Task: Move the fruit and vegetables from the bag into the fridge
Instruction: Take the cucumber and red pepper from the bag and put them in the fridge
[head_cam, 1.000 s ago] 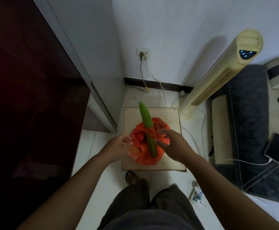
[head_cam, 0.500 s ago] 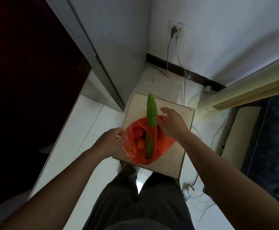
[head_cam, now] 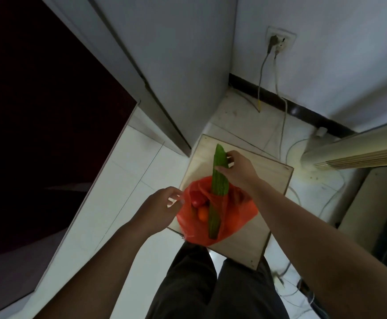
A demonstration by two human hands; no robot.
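Right grip [head_cam: 238,173] moved off bag [head_cam: 234,222] rim, now clamped on gourd [head_cam: 219,185]; left grip [head_cam: 158,210] pinches rim; lift-out looks ready.

Both our forearms are bare and reach forward and down from the bottom corners. Our left hand [head_cam: 162,207] sits nearer, fingers curled, thumb and fingertips pinching the edge of the orange bag [head_cam: 238,215]. Our right hand [head_cam: 238,171] is further out, back of hand up, fingers and thumb round the upper part of the long green vegetable [head_cam: 220,183]. Our legs in dark trousers show below.
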